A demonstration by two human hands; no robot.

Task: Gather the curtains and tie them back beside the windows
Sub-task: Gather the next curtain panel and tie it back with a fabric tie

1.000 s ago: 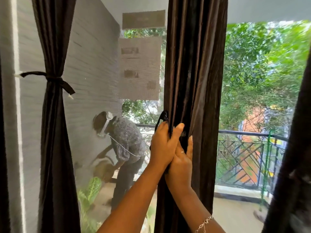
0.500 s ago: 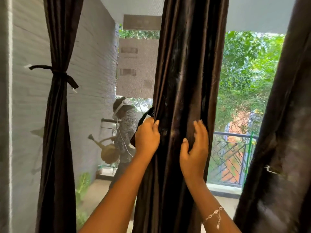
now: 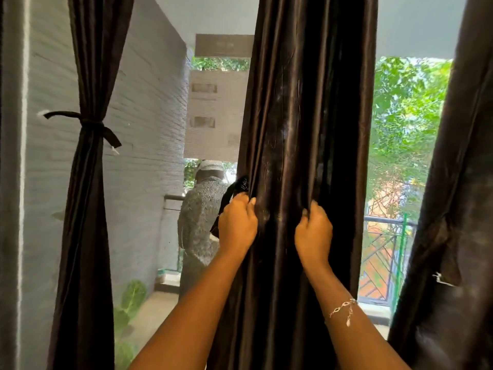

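The middle curtain [image 3: 306, 129] hangs straight down in front of you, bunched into folds but not yet tied. Your left hand [image 3: 237, 225] clamps its left edge, fingers curled round the cloth. The black tie-back strap [image 3: 232, 192] seems caught in the same grip, likely so it is ready to wrap. Your right hand [image 3: 313, 236] digs curled fingers into the folds nearby, pinching them to narrow the bundle. At far left, another curtain [image 3: 85, 222] is already cinched by its tie [image 3: 88, 122]. A third curtain [image 3: 453, 196] hangs at the right; whether it is tied cannot be told.
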